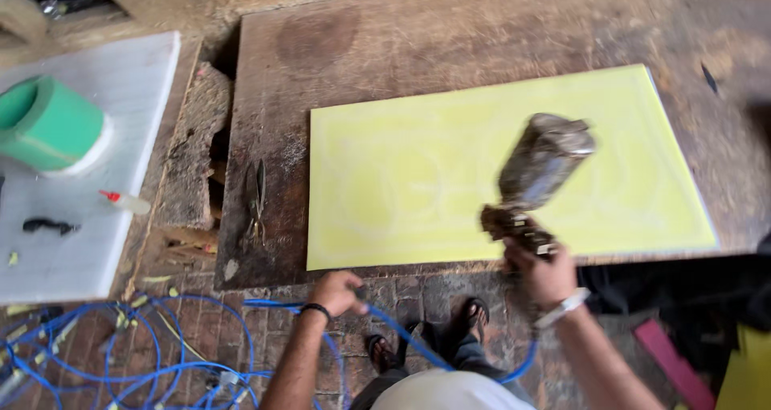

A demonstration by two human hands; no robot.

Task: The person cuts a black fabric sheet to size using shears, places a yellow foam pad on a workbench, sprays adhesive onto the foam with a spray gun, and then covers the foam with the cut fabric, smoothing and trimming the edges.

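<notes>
Directly ahead of the grip, a pale yellow rectangular sheet (pixel 506 169) is laid flat on the worn brown wooden board (pixel 418 48); it is judged thin and flexible. A grimy metal spray gun with top cup (pixel 534 177) is clasped by its handle in the right hand (pixel 542 273), cup-heavy and probably slick. The blue air hose (pixel 401 330) is pinched in the left hand (pixel 337 291).

Soft, even daylight, faint shadows, motion blur throughout, strongest toward the edges.
</notes>
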